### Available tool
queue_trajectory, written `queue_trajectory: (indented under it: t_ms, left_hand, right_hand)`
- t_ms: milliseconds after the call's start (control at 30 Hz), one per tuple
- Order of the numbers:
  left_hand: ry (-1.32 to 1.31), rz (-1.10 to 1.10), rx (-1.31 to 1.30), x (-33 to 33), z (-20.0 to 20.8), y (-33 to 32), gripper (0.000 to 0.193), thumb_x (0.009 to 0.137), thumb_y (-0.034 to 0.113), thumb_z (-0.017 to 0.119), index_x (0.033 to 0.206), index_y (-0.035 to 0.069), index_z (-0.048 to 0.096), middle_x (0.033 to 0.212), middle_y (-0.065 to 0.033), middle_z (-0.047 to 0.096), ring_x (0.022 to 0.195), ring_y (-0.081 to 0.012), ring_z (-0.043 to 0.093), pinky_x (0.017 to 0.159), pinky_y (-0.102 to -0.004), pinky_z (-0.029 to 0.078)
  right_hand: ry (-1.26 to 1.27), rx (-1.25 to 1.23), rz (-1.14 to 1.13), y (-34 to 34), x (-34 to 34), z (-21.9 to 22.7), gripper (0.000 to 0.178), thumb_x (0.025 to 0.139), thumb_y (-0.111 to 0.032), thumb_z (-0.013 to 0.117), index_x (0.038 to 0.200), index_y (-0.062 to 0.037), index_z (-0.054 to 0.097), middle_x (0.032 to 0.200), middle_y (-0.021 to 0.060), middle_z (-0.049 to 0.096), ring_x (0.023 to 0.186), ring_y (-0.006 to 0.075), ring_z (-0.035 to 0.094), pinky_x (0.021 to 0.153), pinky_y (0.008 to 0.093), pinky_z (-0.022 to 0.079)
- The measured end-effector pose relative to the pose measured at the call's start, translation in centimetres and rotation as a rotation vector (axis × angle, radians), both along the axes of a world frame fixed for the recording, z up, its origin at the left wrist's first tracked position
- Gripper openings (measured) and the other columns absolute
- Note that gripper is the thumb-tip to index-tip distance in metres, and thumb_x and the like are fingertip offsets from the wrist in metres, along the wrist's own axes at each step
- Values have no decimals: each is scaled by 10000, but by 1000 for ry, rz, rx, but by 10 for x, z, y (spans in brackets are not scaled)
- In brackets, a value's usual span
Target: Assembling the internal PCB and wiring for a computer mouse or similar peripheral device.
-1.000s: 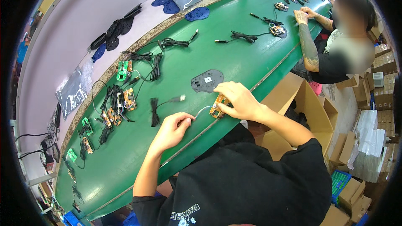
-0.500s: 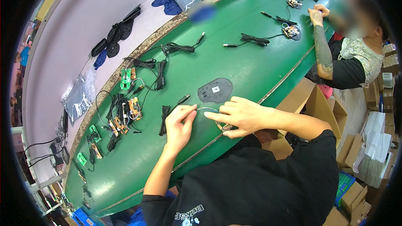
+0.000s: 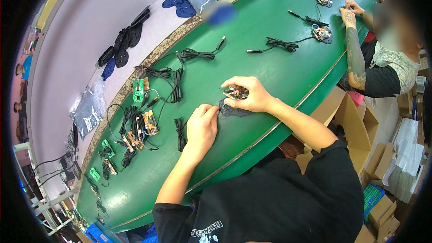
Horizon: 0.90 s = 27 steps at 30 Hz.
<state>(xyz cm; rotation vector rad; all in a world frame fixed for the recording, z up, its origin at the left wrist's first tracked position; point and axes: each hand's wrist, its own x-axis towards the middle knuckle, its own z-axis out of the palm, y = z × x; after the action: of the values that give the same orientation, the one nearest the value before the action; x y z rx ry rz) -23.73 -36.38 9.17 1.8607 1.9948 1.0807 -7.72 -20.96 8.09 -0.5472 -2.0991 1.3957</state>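
My right hand (image 3: 253,95) grips a small brown circuit board (image 3: 236,92) with dark parts on it, thumb and fingers round its edges. Below it on the green table lies a dark mouse-shaped base plate (image 3: 238,111), partly hidden by that hand. Just left of the plate is my left hand (image 3: 203,128), its thumb and fingertips pinched together on a cable. A thin wire (image 3: 223,107) shows at those fingertips, but most of it is hidden. Beside the left wrist rests a tied black cable bundle (image 3: 180,134).
Several boards with black cables (image 3: 148,121) crowd the table's left side. Another cable bundle (image 3: 193,54) lies farther off. At the far right a co-worker's hands (image 3: 349,14) work near other boards (image 3: 321,33). Plastic bags (image 3: 87,112) lie along the back ledge; cardboard boxes (image 3: 348,117) stand at right.
My right hand has lifted the circuit board and moved it up and away from me, over the base plate. The left hand has shifted slightly right, up to the plate's edge.
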Motion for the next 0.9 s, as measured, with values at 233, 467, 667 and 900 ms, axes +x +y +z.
queue_trajectory:
  t_ms: [233, 467, 667, 900]
  left_hand:
    - [384, -214, -79, -3, 5, 4, 304, 734, 15, 648, 1032, -38, 666, 916, -131, 632, 838, -286, 627, 759, -384, 555]
    - [1133, -326, -223, 20, 13, -11, 500, 804, 139, 604, 1225, -129, 629, 1037, -144, 643, 925, -216, 575, 809, -317, 496]
    - [661, -194, -118, 8, 10, -17, 442, 870, 118, 610, 1270, -69, 612, 1162, -147, 598, 1115, -284, 570, 965, -397, 447]
    - [46, -50, 52, 1, -11, 13, 136, 847, 4, 710, 983, 9, 712, 915, -122, 647, 866, -312, 642, 770, -383, 525]
  right_hand:
    - [-6, 45, 6, 1, 0, -4, 375, 778, -178, 829, 1102, -38, 703, 887, 49, 688, 730, 108, 613, 685, 274, 518]
    - [-11, 48, -12, -3, -1, -4, 354, 786, -164, 832, 1091, -36, 707, 889, 61, 699, 754, 129, 635, 703, 282, 528]
    - [20, 174, -74, 0, -2, -7, 180, 822, -98, 806, 955, -27, 709, 861, 86, 680, 734, 178, 642, 671, 313, 518]
    - [6, 198, -81, 5, -6, -12, 156, 830, -80, 799, 915, -31, 678, 839, 70, 661, 705, 148, 617, 644, 299, 499]
